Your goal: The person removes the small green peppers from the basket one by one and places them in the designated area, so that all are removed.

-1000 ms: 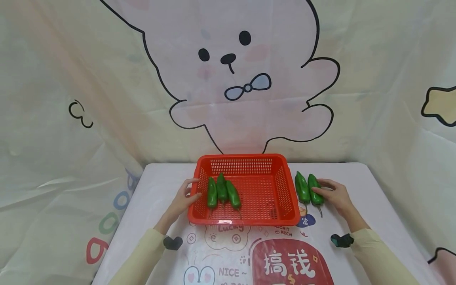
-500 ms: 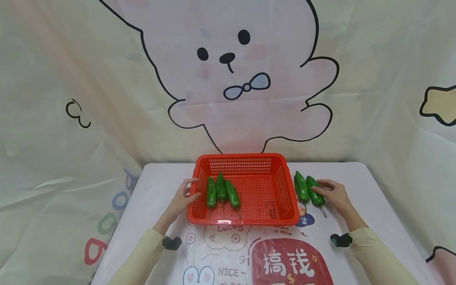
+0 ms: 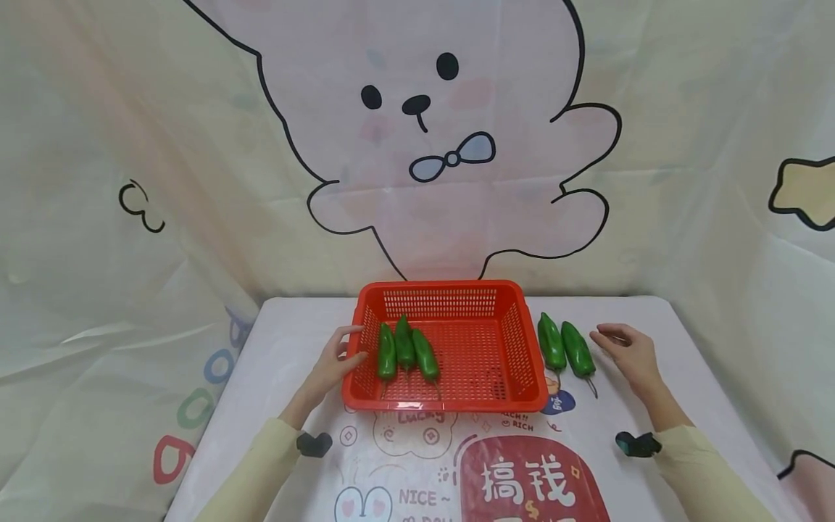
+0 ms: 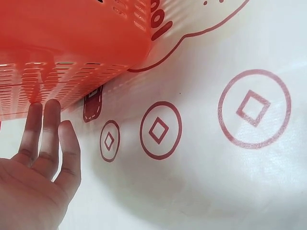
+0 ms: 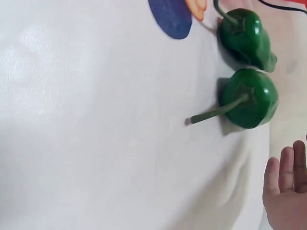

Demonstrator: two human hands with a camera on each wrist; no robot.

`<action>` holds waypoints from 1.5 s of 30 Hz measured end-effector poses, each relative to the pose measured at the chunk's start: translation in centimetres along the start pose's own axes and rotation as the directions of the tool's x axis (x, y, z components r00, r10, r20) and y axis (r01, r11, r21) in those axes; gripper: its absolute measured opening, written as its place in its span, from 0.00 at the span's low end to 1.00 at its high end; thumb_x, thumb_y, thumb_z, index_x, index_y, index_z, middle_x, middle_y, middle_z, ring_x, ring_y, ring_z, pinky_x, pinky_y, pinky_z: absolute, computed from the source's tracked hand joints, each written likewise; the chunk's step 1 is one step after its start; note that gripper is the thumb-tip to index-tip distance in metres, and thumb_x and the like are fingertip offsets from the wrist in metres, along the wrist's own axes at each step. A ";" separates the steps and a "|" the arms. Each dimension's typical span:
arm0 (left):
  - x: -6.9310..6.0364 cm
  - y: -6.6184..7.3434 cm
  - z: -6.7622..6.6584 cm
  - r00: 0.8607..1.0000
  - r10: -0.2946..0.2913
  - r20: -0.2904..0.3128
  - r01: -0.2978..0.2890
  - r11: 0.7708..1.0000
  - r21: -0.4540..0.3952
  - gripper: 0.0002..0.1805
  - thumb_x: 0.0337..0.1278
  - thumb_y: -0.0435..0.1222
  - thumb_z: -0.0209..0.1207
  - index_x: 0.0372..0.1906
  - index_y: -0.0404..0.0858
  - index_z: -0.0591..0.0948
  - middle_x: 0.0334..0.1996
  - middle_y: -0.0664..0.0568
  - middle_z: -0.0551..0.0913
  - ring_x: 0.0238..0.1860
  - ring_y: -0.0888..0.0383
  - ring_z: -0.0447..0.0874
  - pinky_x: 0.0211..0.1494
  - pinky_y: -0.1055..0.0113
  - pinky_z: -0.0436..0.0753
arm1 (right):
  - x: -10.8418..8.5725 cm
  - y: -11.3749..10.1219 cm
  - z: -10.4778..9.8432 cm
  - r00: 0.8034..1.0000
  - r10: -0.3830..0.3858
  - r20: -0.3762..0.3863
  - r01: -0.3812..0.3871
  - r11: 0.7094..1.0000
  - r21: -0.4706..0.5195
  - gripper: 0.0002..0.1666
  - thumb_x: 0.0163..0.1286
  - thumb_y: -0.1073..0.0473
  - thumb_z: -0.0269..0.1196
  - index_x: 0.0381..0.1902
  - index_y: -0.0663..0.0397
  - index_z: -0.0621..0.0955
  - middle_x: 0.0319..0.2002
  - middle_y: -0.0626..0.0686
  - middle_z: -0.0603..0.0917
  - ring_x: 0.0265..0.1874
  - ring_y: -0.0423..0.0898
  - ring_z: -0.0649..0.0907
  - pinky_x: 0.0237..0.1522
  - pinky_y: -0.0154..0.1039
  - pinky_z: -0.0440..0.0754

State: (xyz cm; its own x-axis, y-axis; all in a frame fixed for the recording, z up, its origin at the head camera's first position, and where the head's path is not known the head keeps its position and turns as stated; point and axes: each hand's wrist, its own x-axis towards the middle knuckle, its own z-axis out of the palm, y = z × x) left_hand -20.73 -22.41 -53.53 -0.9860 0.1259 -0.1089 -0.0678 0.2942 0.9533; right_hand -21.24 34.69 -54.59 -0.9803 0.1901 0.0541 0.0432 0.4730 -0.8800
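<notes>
Pale cloth backdrop [image 3: 698, 109] behind white desk [image 3: 691, 370]: pink cartoon animal [image 3: 443, 217], blue bow tie [image 3: 452, 157]; yellow star [image 3: 809, 193] far right. Desktop printed: red patch [image 3: 531, 486] with white characters, "NICE" lettering [image 3: 417, 498].

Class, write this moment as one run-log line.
left hand: touching left side of red basket; in basket: three green peppers; on table, right of basket: two green peppers; right hand: holding nothing, beside them, not touching

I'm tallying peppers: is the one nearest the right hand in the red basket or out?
Out: the nearest pepper lies on the table, outside the red basket and beside a second pepper.
</notes>
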 end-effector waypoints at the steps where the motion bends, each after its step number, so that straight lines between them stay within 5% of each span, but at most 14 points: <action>1: 0.0 0.0 0.0 1.000 0.000 0.001 0.000 1.000 -0.001 0.32 0.65 0.35 0.66 0.70 0.52 0.68 0.65 0.42 0.73 0.60 0.42 0.76 0.49 0.50 0.86 | -0.1 -0.2 -0.1 1.000 -0.004 -0.015 0.004 1.000 0.012 0.31 0.73 0.50 0.66 0.61 0.70 0.77 0.52 0.57 0.81 0.42 0.28 0.77 0.41 0.18 0.77; 6: 0.0 0.1 -0.1 1.000 0.003 0.005 -0.003 1.000 -0.008 0.31 0.65 0.35 0.66 0.70 0.52 0.68 0.65 0.42 0.73 0.60 0.42 0.76 0.49 0.50 0.86 | -0.5 -1.3 0.0 0.998 -0.014 -0.058 0.017 0.998 0.054 0.29 0.72 0.50 0.67 0.59 0.69 0.78 0.45 0.41 0.82 0.42 0.26 0.78 0.42 0.18 0.76; 12: 0.0 0.3 -0.1 1.000 0.009 0.008 -0.008 1.000 -0.010 0.31 0.66 0.35 0.65 0.70 0.52 0.68 0.65 0.42 0.72 0.60 0.42 0.76 0.50 0.50 0.85 | -1.1 -2.7 0.7 0.998 -0.025 -0.050 0.032 0.989 0.147 0.27 0.73 0.52 0.66 0.59 0.68 0.78 0.45 0.41 0.82 0.43 0.31 0.80 0.44 0.19 0.77; 22: -0.1 0.4 -0.2 1.000 0.008 -0.004 -0.008 1.000 0.004 0.31 0.66 0.35 0.65 0.70 0.51 0.67 0.65 0.42 0.72 0.61 0.42 0.76 0.50 0.51 0.86 | -2.6 -5.4 3.0 1.000 -0.031 0.006 0.027 0.930 0.367 0.24 0.74 0.58 0.65 0.59 0.70 0.77 0.44 0.41 0.84 0.43 0.38 0.82 0.46 0.23 0.79; 36: -0.2 0.3 -0.1 1.000 0.019 0.001 -0.019 1.000 -0.023 0.31 0.66 0.33 0.65 0.70 0.51 0.68 0.64 0.40 0.74 0.59 0.42 0.77 0.50 0.49 0.85 | -3.7 -9.3 6.4 0.995 -0.073 0.068 0.034 0.889 0.456 0.24 0.74 0.58 0.65 0.59 0.72 0.76 0.48 0.53 0.83 0.45 0.43 0.82 0.49 0.27 0.80; 45: -0.2 0.0 -0.1 1.000 0.003 -0.004 -0.003 1.000 -0.028 0.32 0.65 0.34 0.66 0.70 0.52 0.68 0.65 0.42 0.72 0.61 0.42 0.76 0.49 0.50 0.86 | -3.6 -11.9 8.9 0.987 -0.093 0.130 0.014 0.860 0.511 0.28 0.74 0.54 0.65 0.61 0.70 0.75 0.52 0.65 0.80 0.45 0.50 0.83 0.47 0.44 0.86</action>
State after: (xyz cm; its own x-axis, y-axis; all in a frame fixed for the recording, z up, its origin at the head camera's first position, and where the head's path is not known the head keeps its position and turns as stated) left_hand -20.56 -22.47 -53.46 -0.9868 0.1233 -0.1050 -0.0690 0.2670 0.9612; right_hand -19.98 20.68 -48.52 -0.9967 0.0323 0.0738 -0.0748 -0.0301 -0.9967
